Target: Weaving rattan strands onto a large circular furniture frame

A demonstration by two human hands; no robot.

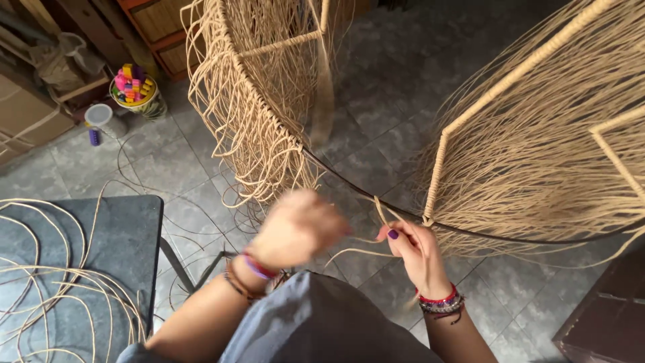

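Presently, the right hand (pixel 418 250) pinches a pale rattan strand (pixel 381 212) just where it meets the dark hoop (pixel 349 183) of the woven frame (pixel 269 121), fingers closed on the strand. The left hand (pixel 295 227) is raised close beside it and blurred by motion; whether it grips anything cannot be told, though it appears loosely curled. Loose strands (pixel 47 296) lie coiled on the dark table (pixel 127 235) to the left. A bowl of coloured pieces (pixel 134 86) stands on the tiled floor (pixel 168 161) beyond.

Open floor (pixel 376 114) between hanging strands (pixel 255 134) and frame (pixel 537 154).
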